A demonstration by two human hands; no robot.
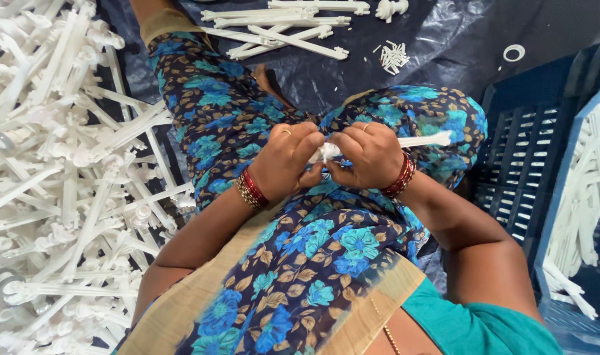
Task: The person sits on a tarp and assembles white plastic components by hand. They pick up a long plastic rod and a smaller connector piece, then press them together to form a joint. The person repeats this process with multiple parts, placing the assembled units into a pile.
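Note:
Over my lap, my left hand (288, 161) and my right hand (371, 156) meet around one long white plastic rod (425, 140). The right hand grips the rod, whose free end sticks out to the right over my knee. The left hand pinches a small white fitting (327, 152) at the rod's near end, between the two hands. Most of that fitting is hidden by my fingers. Both wrists carry red and gold bangles. My lap is covered by blue floral cloth.
A big heap of white plastic rods (56, 177) fills the left side. More rods (280, 29), small white pins (394, 58) and a white ring (513, 52) lie on dark sheeting ahead. Blue crates (556, 164) stand at right, one holding rods (586, 197).

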